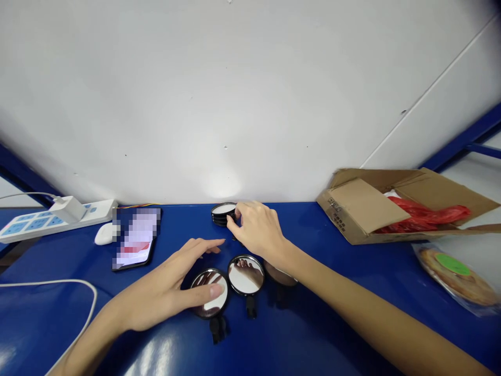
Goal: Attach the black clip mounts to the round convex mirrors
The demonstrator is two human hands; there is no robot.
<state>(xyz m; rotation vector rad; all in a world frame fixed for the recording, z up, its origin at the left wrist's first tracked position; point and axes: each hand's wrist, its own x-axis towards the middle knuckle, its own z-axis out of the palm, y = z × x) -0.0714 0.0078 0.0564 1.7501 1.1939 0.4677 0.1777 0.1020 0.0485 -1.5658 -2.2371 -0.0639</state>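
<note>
A person leans over a blue bench (324, 250) with both bare hands out. The left hand (164, 284) is open with its fingers spread, and its thumb lies over a round mirror (209, 292) with a black rim. It is hard to tell if the thumb touches the glass. Just beside that mirror lies a second round mirror (246, 275), and each mirror has a short black stem. The right hand (256, 230) is half curled, and its fingertips are at the side of a small stack of round mirrors (224, 214) near the wall (235, 104). You cannot tell if it is gripping the stack. Under the right wrist sits another round thing (279, 274), partly hidden. To the left are a blurred phone (135, 239), a white mouse (105, 234), a white power strip (50, 222) with a charger (68, 209) in it, and a white cable (50, 284). To the right is an open cardboard box (364, 206) with a red plastic bag (420, 214) in it. Near the box lies a round thing in clear wrap (454, 277) with a green sticker.
</note>
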